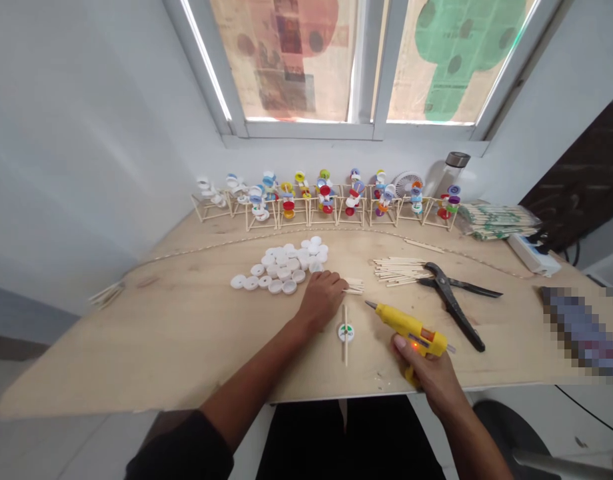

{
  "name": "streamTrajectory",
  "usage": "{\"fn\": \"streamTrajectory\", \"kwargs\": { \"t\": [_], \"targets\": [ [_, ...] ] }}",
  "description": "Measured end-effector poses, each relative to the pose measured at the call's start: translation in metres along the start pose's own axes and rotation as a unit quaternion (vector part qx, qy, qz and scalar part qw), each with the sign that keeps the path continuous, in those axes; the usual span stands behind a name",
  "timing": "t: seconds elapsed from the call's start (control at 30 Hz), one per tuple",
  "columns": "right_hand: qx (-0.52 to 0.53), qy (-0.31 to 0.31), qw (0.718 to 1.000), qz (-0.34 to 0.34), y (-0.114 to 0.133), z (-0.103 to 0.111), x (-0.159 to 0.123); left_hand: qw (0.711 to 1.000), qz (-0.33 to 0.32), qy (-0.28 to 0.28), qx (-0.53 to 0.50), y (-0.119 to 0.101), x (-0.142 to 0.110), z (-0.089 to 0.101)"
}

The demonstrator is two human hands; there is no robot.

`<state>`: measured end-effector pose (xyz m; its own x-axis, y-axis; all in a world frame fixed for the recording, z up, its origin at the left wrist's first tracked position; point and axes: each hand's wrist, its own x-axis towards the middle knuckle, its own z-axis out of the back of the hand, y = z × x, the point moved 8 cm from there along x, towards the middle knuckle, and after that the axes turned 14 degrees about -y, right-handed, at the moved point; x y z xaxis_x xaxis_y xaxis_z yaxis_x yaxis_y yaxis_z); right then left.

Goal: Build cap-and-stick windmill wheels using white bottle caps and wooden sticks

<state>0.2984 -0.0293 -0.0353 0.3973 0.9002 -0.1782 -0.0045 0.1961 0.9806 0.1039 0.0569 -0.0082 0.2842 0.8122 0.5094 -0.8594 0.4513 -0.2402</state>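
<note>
One yellow glue gun (410,328) shows red light (414,345).

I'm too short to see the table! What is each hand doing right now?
Left hand: half closed, fingers at the wooden craft sticks; cannot tell if it holds them.
Right hand: closed, holding a yellow hot glue gun.

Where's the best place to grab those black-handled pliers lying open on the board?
Grip the pliers by the lower handle, midway, coming from the near-right side. The handles splay in a V, so that long bar lies free of the other, clear of the yellow glue gun beside it.
</note>
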Motion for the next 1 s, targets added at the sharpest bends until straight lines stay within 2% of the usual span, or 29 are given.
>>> {"fn": "streamTrajectory", "kwargs": {
  "t": [0.27,0.53,0.73,1.0],
  "targets": [
    [-0.028,0.022,0.999,0.027,0.003,0.0,0.0,0.999,-0.019,0.022,0.025,0.0,-0.002,-0.005],
    [-0.031,0.005,1.0,0.003,-0.004,0.003,0.0,0.996,-0.016,0.083,0.03,-0.001,0.001,-0.002],
    [-0.013,0.008,1.0,0.012,0.002,0.002,-0.003,0.991,0.025,0.133,0.012,0.007,-0.003,0.009],
    [-0.019,0.0,1.0,-0.014,0.0,0.003,-0.005,0.979,0.101,0.172,-0.025,0.023,-0.029,0.028]
  ]
}}
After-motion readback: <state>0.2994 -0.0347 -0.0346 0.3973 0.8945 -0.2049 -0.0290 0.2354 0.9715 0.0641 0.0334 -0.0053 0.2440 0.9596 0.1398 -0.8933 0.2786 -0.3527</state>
